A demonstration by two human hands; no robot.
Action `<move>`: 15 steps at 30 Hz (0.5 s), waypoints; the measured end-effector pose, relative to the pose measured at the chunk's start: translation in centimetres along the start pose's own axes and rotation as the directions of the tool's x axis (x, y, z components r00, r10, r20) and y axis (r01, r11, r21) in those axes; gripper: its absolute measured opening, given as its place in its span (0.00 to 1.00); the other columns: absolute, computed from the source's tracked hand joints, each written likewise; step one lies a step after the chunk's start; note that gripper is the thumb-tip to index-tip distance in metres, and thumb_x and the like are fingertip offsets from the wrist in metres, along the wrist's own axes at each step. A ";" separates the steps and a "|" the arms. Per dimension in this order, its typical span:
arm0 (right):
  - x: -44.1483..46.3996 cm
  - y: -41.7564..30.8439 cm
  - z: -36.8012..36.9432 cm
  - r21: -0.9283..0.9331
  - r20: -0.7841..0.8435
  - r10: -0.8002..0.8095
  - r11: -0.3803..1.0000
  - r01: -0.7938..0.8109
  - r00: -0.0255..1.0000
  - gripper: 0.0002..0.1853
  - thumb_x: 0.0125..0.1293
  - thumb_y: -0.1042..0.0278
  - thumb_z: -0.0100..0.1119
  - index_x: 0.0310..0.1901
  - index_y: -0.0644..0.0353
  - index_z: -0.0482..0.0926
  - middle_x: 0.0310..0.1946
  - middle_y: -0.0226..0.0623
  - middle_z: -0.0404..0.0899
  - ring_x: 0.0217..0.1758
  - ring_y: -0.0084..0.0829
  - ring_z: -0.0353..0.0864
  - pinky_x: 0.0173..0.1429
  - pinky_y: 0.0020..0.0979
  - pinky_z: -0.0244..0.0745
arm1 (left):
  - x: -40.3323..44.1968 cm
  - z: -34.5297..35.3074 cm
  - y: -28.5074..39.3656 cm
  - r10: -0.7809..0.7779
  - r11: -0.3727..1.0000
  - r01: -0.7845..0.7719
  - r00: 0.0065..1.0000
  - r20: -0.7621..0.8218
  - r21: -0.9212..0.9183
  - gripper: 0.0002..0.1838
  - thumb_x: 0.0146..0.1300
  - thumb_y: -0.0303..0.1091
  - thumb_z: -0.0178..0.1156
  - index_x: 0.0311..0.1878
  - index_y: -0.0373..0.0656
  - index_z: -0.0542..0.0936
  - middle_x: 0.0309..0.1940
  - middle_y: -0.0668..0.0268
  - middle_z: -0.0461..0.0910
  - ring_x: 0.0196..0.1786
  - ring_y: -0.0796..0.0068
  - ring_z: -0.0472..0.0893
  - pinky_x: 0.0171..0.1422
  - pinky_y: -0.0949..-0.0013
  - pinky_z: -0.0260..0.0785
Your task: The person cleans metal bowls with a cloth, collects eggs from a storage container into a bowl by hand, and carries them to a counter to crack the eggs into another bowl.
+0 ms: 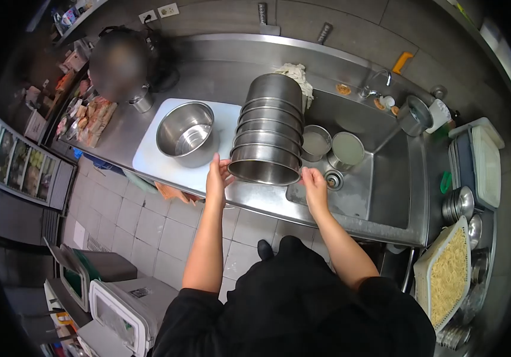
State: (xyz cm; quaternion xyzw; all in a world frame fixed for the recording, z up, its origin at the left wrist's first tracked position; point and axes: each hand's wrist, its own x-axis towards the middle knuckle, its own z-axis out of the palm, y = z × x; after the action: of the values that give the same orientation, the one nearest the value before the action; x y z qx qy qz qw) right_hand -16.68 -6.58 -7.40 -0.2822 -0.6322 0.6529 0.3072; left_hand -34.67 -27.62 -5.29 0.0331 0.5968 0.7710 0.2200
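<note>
A stack of nested steel pots (269,128) lies between my hands, its open rim facing me, at the sink's left edge. My left hand (217,178) holds the left side of the nearest rim, fingers curled against it. On the right side of the same rim, my right hand (314,185) grips with its fingers. Left of the stack, a single steel pot (185,134) stands upright on a white cutting board (148,156). Two round containers, one (315,143) beside the other (346,150), hold cloudy liquid in the sink, right of the stack.
A steel sink (389,178) with a faucet (377,83) is on the right. A white cloth (296,74) lies behind the stack. A basket of noodles (450,273) stands at lower right. Packages (96,122) lie at left, and lidded bins (124,309) stand at lower left.
</note>
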 end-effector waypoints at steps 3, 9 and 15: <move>1.4 -0.5 1.2 -0.021 -0.048 0.039 0.999 -0.040 0.998 0.21 0.71 0.50 0.62 0.26 0.58 0.76 0.19 0.21 0.67 0.26 0.16 0.63 0.32 0.26 0.60 | -1.4 2.5 3.3 -0.164 0.922 0.168 0.986 -0.041 0.350 0.35 0.62 0.70 0.54 0.59 0.50 0.76 0.59 0.66 0.76 0.60 0.68 0.74 0.60 0.53 0.65; 1.9 -1.0 1.7 -0.036 -0.071 0.025 0.999 -0.027 0.997 0.30 0.68 0.46 0.65 0.16 0.60 0.68 0.14 0.24 0.62 0.22 0.19 0.57 0.27 0.31 0.56 | -1.5 2.9 2.2 -0.205 0.939 0.232 0.971 -0.125 0.256 0.29 0.66 0.60 0.50 0.62 0.51 0.73 0.60 0.66 0.75 0.62 0.68 0.72 0.61 0.55 0.62; 2.3 -1.9 1.2 -0.167 -0.063 -0.021 0.986 0.010 0.998 0.32 0.67 0.43 0.64 0.17 0.62 0.67 0.13 0.33 0.61 0.20 0.23 0.57 0.26 0.35 0.57 | -2.5 2.6 1.0 -0.155 0.959 0.180 0.980 -0.125 0.217 0.26 0.69 0.57 0.44 0.59 0.51 0.73 0.57 0.68 0.78 0.58 0.70 0.73 0.59 0.57 0.62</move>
State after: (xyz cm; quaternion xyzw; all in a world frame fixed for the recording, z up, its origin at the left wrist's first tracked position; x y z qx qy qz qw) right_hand -18.99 -5.62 -5.42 -0.3228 -0.6766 0.5858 0.3078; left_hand -31.91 -26.39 -3.03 -0.0340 0.6927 0.6768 0.2469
